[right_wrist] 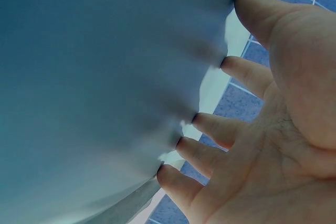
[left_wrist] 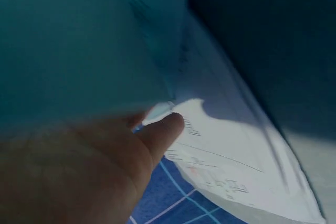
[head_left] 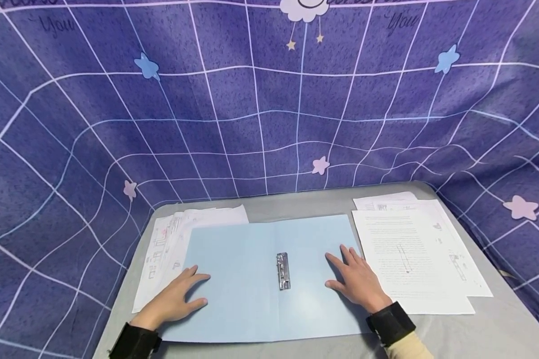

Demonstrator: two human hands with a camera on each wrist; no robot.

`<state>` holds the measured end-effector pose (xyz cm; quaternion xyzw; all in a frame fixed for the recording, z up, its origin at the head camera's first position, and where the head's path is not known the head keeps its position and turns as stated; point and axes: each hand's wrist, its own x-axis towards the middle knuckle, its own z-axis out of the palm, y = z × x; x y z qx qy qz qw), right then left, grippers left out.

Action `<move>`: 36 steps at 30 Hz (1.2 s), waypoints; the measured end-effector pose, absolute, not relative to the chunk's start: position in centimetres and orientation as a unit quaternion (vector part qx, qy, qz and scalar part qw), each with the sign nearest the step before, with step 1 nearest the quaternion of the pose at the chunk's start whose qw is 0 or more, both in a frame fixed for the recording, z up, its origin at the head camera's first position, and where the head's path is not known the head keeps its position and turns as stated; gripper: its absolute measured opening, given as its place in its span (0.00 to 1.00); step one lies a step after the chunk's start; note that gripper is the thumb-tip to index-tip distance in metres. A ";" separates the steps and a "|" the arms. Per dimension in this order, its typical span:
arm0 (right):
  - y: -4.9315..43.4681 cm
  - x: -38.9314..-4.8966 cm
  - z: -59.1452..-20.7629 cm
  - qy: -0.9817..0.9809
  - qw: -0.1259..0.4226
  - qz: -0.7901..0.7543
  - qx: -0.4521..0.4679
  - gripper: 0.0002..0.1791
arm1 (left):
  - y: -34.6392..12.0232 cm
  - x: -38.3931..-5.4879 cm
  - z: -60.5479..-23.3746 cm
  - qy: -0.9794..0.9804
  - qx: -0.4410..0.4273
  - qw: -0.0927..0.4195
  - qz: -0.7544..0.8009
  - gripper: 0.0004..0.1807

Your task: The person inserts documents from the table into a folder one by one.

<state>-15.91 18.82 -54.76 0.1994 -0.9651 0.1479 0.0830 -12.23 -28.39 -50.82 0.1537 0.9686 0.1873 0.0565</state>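
A light blue folder [head_left: 238,279] lies opened flat, with a metal clip [head_left: 283,271] fixed just right of its fold. No paper sits under the clip. My left hand [head_left: 175,296] is at the folder's left edge with thumb and fingers spread, and the left wrist view shows the hand [left_wrist: 89,166] close to the folder [left_wrist: 68,45]. On the right panel my right hand [head_left: 357,279] rests with its fingers apart. The right wrist view has its fingertips [right_wrist: 202,121] touching the folder [right_wrist: 105,77]. Neither hand grips anything.
Loose printed sheets [head_left: 157,274] lie at the left, partly under the folder. Another stack of printed paper [head_left: 413,254] is at the right, beside my right hand. A grey tabletop [head_left: 305,200] carries everything. Purple grid-patterned cloth [head_left: 269,94] hangs behind and around it.
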 end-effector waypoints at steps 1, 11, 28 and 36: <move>18.8 -15.9 -54.7 -0.965 0.084 0.147 0.200 0.40 | -28.7 -12.2 -50.9 0.967 0.157 0.063 0.188 0.32; 18.8 -15.9 -54.8 -0.965 0.085 0.144 0.203 0.40 | -27.9 -12.5 -51.2 0.968 0.153 0.077 0.184 0.33; 18.1 -15.9 -55.0 -0.964 0.093 0.143 0.205 0.39 | -13.0 -14.0 -53.6 0.974 0.135 -0.014 0.181 0.33; 17.8 -15.9 -55.1 -0.964 0.080 0.153 0.204 0.39 | -11.7 -13.9 -55.0 0.973 0.133 -0.037 0.187 0.36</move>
